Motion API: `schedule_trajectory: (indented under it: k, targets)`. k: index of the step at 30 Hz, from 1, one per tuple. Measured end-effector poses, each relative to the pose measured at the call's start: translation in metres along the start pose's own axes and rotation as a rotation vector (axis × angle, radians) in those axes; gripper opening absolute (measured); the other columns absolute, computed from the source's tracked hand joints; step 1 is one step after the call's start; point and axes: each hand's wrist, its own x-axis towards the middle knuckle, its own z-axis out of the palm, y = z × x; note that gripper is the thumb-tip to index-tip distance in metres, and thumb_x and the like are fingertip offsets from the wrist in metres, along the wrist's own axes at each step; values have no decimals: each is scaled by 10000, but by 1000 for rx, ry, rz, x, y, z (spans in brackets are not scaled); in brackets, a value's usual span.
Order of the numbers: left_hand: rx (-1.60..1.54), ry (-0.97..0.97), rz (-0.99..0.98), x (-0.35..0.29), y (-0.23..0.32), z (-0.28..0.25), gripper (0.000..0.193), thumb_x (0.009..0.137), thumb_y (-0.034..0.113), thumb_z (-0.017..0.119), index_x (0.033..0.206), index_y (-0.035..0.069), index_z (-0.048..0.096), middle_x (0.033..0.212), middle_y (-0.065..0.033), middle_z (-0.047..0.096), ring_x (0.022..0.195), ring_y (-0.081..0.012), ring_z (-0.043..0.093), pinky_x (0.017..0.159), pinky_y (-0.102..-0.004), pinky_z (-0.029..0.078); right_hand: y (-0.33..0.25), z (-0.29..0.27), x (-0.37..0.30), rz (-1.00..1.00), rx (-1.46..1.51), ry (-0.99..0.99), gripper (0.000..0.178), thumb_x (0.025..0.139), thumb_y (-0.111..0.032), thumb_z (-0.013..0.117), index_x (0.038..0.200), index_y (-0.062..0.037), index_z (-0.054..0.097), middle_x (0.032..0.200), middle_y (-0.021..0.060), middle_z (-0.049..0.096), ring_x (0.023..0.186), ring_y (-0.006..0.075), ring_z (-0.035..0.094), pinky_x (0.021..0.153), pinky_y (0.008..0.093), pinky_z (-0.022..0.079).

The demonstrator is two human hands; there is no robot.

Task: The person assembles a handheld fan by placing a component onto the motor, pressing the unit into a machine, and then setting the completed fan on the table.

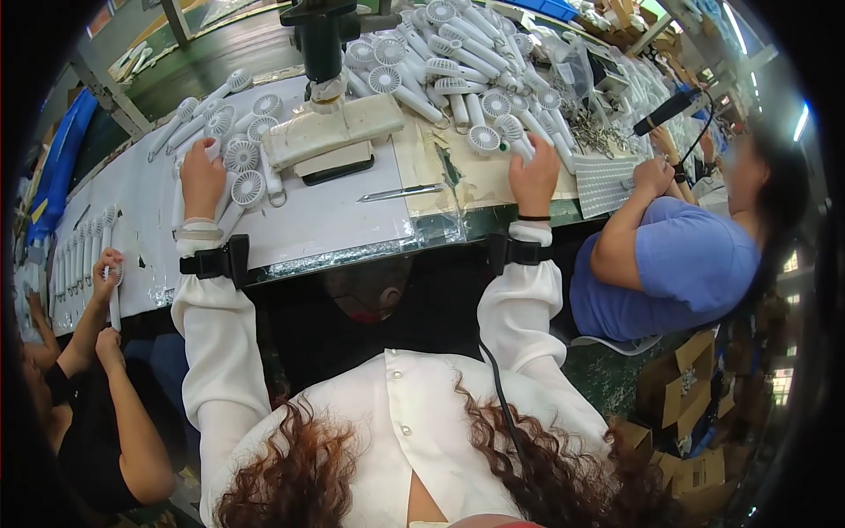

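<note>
The left hand (202,179) lies on the counter (334,220) at about 10 o'clock, its fingers curled over a white handheld fan (249,189) lying in a small cluster of fans (231,132). Whether the fingers actually clamp a fan handle or just rest on it, I cannot tell. The right hand (534,180) reaches up at about 1 o'clock, its fingers closed around the handle of another white fan (519,134) at the near edge of a big heap of fans (449,53) that fills the counter at 12 to 1 o'clock. Both forearms wear white sleeves with a black wrist strap (214,261) on each.

Between the hands, at 12 o'clock, a padded white block (330,130) sits under a black machine post (320,40), with a dark flat slab (338,169) just below it. A slim metal tool (400,193) lies on the counter between the block and the right hand.

At 3 o'clock a person in a blue shirt (678,264) works with a black powered driver (665,112) above a grey studded mat (603,183). At 9 o'clock another person's hand (107,268) holds a fan by a row of fans (79,255) laid along the counter edge. Cardboard boxes (687,387) stand on the floor at 4 o'clock.
</note>
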Motion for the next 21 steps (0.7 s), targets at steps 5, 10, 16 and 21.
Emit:
schedule_trajectory:
  k: [5,10,16,21]
  targets:
    - [-234,248,25,-19,39,-25,282,863,144,613,1128,52,585,1112,-141,627,1053,-341,572,941,-419,432,19,0,-19,96,-168,-162,378,753,-200,713,1065,-24,591,964,169,619,934,373,577,832,465,450]
    - [-442,221,84,-58,87,-31,276,886,140,597,1142,39,577,1121,-123,629,1027,-267,595,923,-363,448,30,3,-21,163,-68,-224,328,790,-171,686,1072,-37,584,982,158,613,934,351,569,845,435,447]
    - [-1174,-436,66,-91,114,-12,242,929,64,515,1166,26,553,1174,-97,621,1015,-179,604,887,-290,473,-47,-4,-22,342,807,-305,293,927,-148,602,1181,-14,542,973,47,603,852,145,562,762,283,461]
    - [-1958,-691,-243,-89,168,-2,386,1016,248,435,1351,60,405,1292,-130,551,1099,-233,579,939,-342,467,-151,-9,-30,413,1269,-672,283,956,-123,562,1211,-9,517,988,4,577,806,59,516,717,216,442]
